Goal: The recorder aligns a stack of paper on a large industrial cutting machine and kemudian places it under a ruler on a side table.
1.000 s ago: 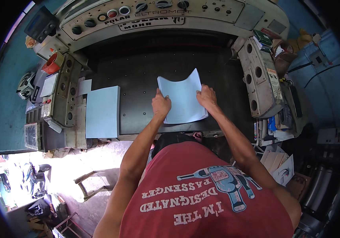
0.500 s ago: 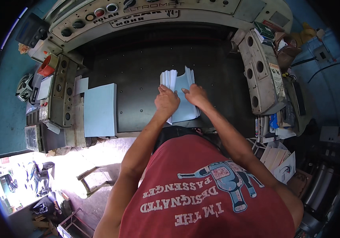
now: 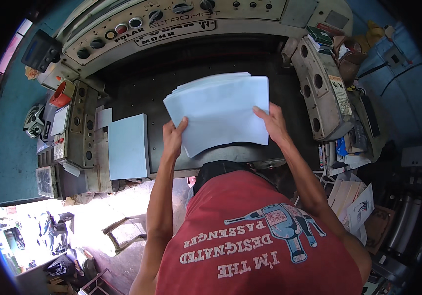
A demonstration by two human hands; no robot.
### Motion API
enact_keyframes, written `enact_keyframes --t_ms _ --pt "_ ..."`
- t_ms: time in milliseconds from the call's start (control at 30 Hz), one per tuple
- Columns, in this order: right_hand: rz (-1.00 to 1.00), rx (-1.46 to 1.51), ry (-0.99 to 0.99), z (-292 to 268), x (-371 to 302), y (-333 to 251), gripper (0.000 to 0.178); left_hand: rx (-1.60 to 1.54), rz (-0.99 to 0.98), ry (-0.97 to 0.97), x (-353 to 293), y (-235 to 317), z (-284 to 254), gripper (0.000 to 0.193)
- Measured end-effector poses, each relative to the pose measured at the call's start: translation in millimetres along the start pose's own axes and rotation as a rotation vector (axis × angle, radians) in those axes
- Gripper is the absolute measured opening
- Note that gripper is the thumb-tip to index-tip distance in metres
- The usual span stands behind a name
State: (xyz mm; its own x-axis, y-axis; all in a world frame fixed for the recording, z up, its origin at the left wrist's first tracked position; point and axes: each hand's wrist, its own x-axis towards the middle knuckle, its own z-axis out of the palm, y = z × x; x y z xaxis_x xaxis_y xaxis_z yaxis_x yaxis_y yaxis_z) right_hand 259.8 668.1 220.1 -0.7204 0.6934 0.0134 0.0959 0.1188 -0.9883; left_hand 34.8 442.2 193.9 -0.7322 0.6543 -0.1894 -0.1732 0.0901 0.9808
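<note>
Between my two hands a stack of white paper sheets (image 3: pixel 223 110) is spread wide, bowed a little, its far edges fanned into steps. My left hand (image 3: pixel 173 135) grips the stack's left side, thumb on top and the other fingers mostly underneath. At the right side my right hand (image 3: pixel 272 120) holds it the same way, thumb lying over the top sheet. The stack is over the dark metal bed (image 3: pixel 137 93) of a paper cutting machine. Whether its underside touches the bed is hidden.
To the left lies another pale paper stack (image 3: pixel 128 147). Guide blocks with round holes flank the bed, one at left (image 3: pixel 78 118) and one at right (image 3: pixel 319 88). A control panel (image 3: pixel 147 24) with knobs runs across the back. An orange cup (image 3: pixel 62 93) sits on the left side.
The paper stack was bent up and narrow, with my hands close together. Now it is opened out nearly flat, and my hands have moved apart to its two sides.
</note>
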Motion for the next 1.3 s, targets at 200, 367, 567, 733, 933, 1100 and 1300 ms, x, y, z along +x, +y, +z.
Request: enact_keyframes --t_ms 200,367,567,733,933,1100,1300 --pt "-0.196 0.090 -0.044 7.0 -45.6 15.8 0.087 -0.026 0.162 -0.222 -41.2 -4.4 -17.3 0.076" --pt "-0.327 -0.079 0.079 11.2 -32.9 36.9 0.075 0.181 0.343 -0.147 -12.3 -22.9 -4.9 0.071" --pt "-0.161 0.015 0.186 18.2 -11.5 24.3 0.031 0.227 0.371 0.096 2.1 -29.6 7.2 0.036" --pt "-0.288 0.287 0.096 7.3 -26.4 2.0 0.054 -0.141 0.326 -0.036 -21.6 14.3 19.9 0.059" --pt "-0.109 0.005 0.001 0.6 -13.5 28.3 0.059 0.215 0.320 -0.070 2.1 -41.4 6.4 0.048" --pt "-0.046 -0.026 0.050 3.0 -15.4 4.8 0.050 0.123 0.395 0.019 -5.0 -21.7 11.3 0.059" --pt "-0.311 0.072 0.045 2.5 -12.3 18.6 0.035 0.208 0.371 -0.134 -0.2 -24.9 9.7 0.057"
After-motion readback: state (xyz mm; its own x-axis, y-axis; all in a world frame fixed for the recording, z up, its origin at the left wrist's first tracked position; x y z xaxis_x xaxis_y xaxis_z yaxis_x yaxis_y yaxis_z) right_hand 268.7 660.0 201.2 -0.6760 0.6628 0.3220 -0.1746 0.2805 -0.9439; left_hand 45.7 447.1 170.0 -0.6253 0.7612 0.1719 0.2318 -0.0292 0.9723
